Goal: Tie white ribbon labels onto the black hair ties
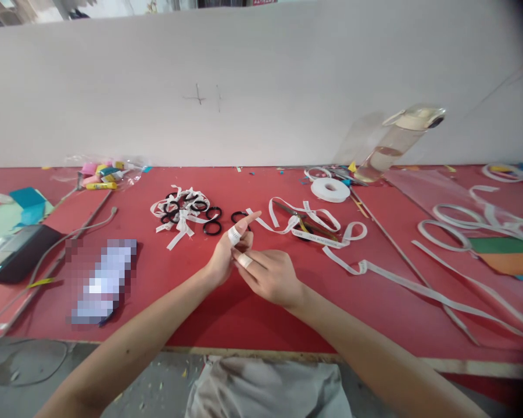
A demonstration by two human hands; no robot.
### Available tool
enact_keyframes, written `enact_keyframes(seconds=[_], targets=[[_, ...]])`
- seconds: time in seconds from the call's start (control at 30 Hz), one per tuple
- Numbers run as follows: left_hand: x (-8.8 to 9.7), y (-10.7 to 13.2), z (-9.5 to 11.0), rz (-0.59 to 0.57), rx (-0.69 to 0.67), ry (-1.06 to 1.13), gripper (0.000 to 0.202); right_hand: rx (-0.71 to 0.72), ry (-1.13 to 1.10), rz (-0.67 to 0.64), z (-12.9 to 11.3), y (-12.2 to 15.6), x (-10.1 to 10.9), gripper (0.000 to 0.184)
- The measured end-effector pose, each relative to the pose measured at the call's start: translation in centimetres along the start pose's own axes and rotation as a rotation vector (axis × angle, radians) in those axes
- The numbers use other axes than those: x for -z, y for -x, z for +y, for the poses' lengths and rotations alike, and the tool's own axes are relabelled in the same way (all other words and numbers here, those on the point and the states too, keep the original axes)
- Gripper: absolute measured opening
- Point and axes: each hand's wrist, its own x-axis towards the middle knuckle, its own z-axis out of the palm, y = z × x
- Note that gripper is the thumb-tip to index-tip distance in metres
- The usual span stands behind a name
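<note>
My left hand point(226, 249) and my right hand point(268, 273) meet over the middle of the red table. One digit of my left hand points out to the right, and its other fingers curl in. The fingers of my right hand press together against my left hand; whatever lies between them is hidden. White bands circle a digit on each hand. Just behind my left hand is a black ring point(239, 216), partly covered. White printed ribbon point(316, 237) lies beyond my hands, with scissors point(305, 223) among its loops. To the left sits a pile of black rings with white ribbon bows point(183, 212).
A ribbon roll point(330, 190) lies near the wall. A clear bottle point(390, 151) leans there. On the left are a blurred-out phone-like object point(104, 281), a cable point(70, 232) and a dark case point(24, 252). More ribbon point(422, 293) trails right.
</note>
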Motion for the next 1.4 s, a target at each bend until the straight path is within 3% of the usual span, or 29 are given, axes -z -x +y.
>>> enact_keyframes(seconds=[0.23,0.63,0.7,0.9,1.03,1.13,1.23,1.33,1.4], targets=[[-0.1,0.0,0.3,0.03,0.041,0.154,0.052,-0.118,-0.024,-0.106,-0.2,0.3,-0.7,0.031],[0.1,-0.2,0.3,-0.033,0.086,0.337,0.048,-0.138,-0.126,-0.015,0.2,0.1,-0.4,0.022],[0.2,-0.2,0.4,-0.052,0.088,0.339,0.046,-0.237,-0.238,0.041,0.1,0.0,0.0,0.018],[0.4,-0.5,0.4,-0.067,0.098,0.344,0.048,-0.736,-0.55,0.309,1.8,0.1,0.6,0.016],[0.4,-0.5,0.4,-0.135,0.109,0.27,0.048,-0.879,-0.649,0.307,4.0,0.3,-0.3,0.015],[0.5,-0.4,0.4,-0.209,0.141,0.181,0.05,-0.88,-0.639,0.18,5.0,0.4,-1.0,0.013],[0.6,-0.4,0.2,-0.288,0.136,0.086,0.051,-0.788,-0.574,0.103,5.4,0.6,-1.4,0.016],[0.5,-0.5,-0.2,-0.311,0.108,-0.01,0.052,-0.742,-0.536,0.128,5.4,0.7,-1.4,0.027],[0.4,-0.5,-0.5,-0.236,0.054,-0.081,0.051,-0.747,-0.503,0.208,5.1,0.6,-0.9,0.026]])
